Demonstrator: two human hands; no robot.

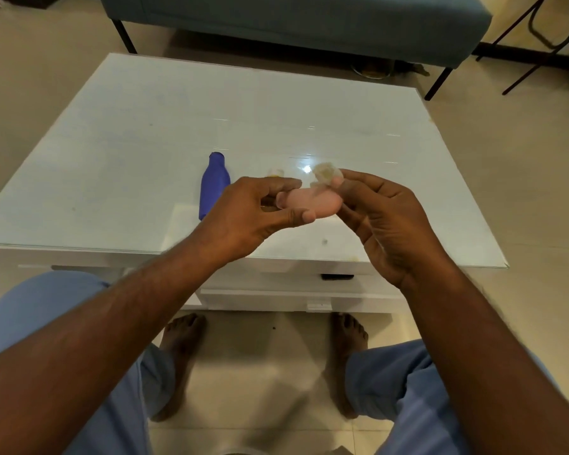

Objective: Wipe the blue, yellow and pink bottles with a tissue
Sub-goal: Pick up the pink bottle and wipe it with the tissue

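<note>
Two hands are held above a glossy white table (145, 133), with a pink bottle between them.

At the left, a smooth blue bottle (213, 185) is laid on its side on the tabletop. The rounded, matte pink bottle (309, 200) is pinched by the left hand (253, 211), thumb beneath and fingertips on top. A crumpled tissue (326, 174) is pinched in the curled fingertips of the right hand (388, 221), touching the bottle's far end. A yellowish item behind the left hand is mostly hidden.
</note>
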